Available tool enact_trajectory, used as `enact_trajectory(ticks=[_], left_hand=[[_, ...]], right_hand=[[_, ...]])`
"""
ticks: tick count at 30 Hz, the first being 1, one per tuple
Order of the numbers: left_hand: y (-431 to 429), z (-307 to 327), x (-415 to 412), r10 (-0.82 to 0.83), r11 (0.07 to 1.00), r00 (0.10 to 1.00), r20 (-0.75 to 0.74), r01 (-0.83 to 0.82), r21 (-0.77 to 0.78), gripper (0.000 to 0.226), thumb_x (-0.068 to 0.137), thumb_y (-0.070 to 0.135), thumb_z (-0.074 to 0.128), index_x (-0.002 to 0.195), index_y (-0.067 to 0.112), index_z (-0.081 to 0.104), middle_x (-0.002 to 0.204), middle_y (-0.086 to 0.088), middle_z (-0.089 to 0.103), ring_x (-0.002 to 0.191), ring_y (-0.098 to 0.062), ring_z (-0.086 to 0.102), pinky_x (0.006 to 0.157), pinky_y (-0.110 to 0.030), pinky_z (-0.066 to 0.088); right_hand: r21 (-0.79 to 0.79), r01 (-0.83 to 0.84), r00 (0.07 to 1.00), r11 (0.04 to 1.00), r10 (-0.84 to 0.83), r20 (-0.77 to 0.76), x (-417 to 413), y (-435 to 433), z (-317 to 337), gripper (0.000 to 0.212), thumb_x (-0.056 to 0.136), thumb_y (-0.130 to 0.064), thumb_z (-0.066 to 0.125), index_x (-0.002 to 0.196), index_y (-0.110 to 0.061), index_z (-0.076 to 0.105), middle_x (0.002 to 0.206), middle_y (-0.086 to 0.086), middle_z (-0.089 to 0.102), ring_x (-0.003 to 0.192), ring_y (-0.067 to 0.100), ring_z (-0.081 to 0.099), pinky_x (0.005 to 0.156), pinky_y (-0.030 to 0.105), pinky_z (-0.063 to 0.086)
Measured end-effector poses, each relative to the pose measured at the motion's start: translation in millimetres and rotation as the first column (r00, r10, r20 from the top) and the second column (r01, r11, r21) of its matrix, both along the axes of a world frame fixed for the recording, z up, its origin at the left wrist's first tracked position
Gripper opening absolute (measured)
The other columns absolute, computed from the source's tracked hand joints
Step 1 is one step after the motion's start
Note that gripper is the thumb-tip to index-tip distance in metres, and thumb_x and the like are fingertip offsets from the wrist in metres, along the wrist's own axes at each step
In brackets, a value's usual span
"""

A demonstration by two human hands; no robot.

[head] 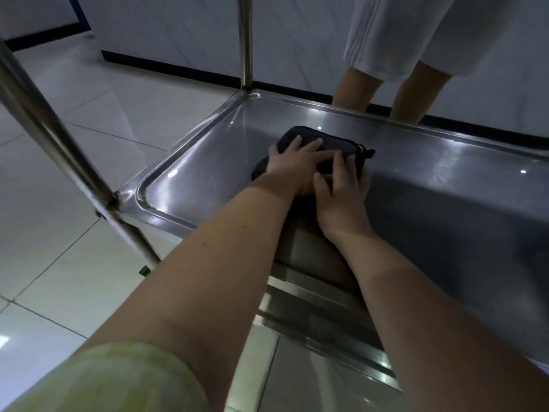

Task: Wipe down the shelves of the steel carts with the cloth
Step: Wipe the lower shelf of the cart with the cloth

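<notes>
A dark folded cloth [303, 136] lies on the steel cart shelf [202, 162], near the shelf's far left corner. My left hand [292, 166] lies flat on the cloth with its fingers spread and pressing down. My right hand [341, 185] rests beside it on the cloth's right part, fingers bent, with the fingertips pressing on the fabric. Both forearms reach in from the near side over the shelf's front rim. Much of the cloth is hidden under the hands.
Two steel cart posts stand at the left front [44, 123] and the far corner [246, 40]. A person in white trousers [401, 40] stands just behind the cart at the back right. Pale floor tiles [59, 203] lie to the left, a wall with a dark skirting behind.
</notes>
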State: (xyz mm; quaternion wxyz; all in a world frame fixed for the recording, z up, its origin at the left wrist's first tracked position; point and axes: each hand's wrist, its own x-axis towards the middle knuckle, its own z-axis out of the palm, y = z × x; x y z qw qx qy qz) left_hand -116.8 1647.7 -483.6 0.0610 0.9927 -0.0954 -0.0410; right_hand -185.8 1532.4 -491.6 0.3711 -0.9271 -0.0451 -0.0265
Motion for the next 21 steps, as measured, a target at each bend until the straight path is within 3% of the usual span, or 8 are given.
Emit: enact_trajectory(ticks=[5,8,11,14,16,18,20,21], left_hand=[[91,4,-30,0.309,0.951,0.951,-0.032,-0.309,-0.019,0.071,0.080,0.084,0.029,0.144,0.059,0.012,0.161,0.016,0.004,0.149,-0.022,-0.001,0.114,-0.057,0.004],[134,2,-70,0.375,0.927,0.923,-0.082,-0.373,0.048,0.070,0.078,0.086,0.023,0.142,0.062,0.006,0.161,0.015,-0.002,0.149,-0.024,-0.005,0.114,-0.059,0.002],[146,-2,-122,0.389,0.921,0.915,-0.105,-0.386,0.051,0.073,0.073,0.089,0.018,0.140,0.065,0.000,0.161,0.015,-0.005,0.149,-0.026,-0.006,0.115,-0.059,0.000],[121,-2,-156,0.357,0.933,0.929,-0.095,-0.350,0.082,0.071,0.073,0.088,0.014,0.139,0.066,-0.004,0.161,0.015,-0.007,0.149,-0.029,-0.006,0.113,-0.061,0.001],[83,-1,-164,0.288,0.956,0.955,-0.073,-0.282,0.083,0.069,0.077,0.086,0.016,0.140,0.064,-0.004,0.161,0.014,-0.007,0.148,-0.031,-0.007,0.113,-0.063,0.001],[36,-1,-163,0.192,0.979,0.979,-0.065,-0.187,0.075,0.070,0.079,0.083,0.018,0.142,0.061,-0.003,0.161,0.012,-0.007,0.148,-0.033,-0.009,0.111,-0.066,-0.001],[-17,0,-160,0.075,0.995,0.994,-0.078,-0.070,0.069,0.071,0.083,0.080,0.019,0.147,0.054,0.002,0.162,0.009,-0.007,0.147,-0.034,-0.013,0.109,-0.068,-0.006],[-44,2,-163,0.007,0.998,0.996,-0.085,-0.002,0.059,0.071,0.085,0.077,0.020,0.149,0.049,0.004,0.162,0.007,-0.006,0.147,-0.035,-0.013,0.109,-0.068,-0.009]], right_hand=[[-0.120,-0.002,1.000,0.993,0.004,0.012,2,6,-4,0.056,0.103,-0.038,0.036,0.154,-0.018,0.023,0.162,0.008,0.017,0.149,0.032,-0.008,0.118,0.045,-0.007],[-0.173,-0.027,0.999,0.985,0.029,0.012,4,8,-5,0.050,0.101,-0.038,0.039,0.148,-0.020,0.038,0.158,0.006,0.028,0.149,0.031,-0.001,0.118,0.049,-0.007],[-0.230,-0.064,0.997,0.971,0.071,0.023,1,10,-4,0.039,0.095,-0.040,0.049,0.129,-0.025,0.057,0.152,0.003,0.038,0.148,0.028,0.012,0.115,0.056,-0.008],[-0.186,-0.138,0.988,0.973,0.147,0.040,-4,10,-1,0.029,0.093,-0.040,0.054,0.118,-0.030,0.064,0.136,-0.005,0.056,0.139,0.022,0.033,0.115,0.058,-0.005],[0.007,-0.163,0.985,0.987,0.162,0.049,-9,4,6,0.029,0.094,-0.031,0.057,0.122,-0.029,0.065,0.129,-0.004,0.062,0.130,0.020,0.046,0.117,0.042,0.014],[0.173,-0.162,0.987,0.972,0.157,0.047,-14,-7,16,0.028,0.094,-0.022,0.058,0.121,-0.026,0.065,0.127,-0.002,0.063,0.122,0.017,0.054,0.104,0.027,0.035],[0.128,-0.135,0.989,0.983,0.126,0.072,-16,-22,24,0.025,0.093,-0.021,0.057,0.114,-0.031,0.066,0.124,-0.005,0.064,0.116,0.015,0.056,0.094,0.022,0.040],[0.063,-0.131,0.987,0.989,0.125,0.098,-16,-30,27,0.025,0.092,-0.020,0.055,0.109,-0.034,0.066,0.123,-0.006,0.064,0.116,0.015,0.056,0.096,0.024,0.040]])
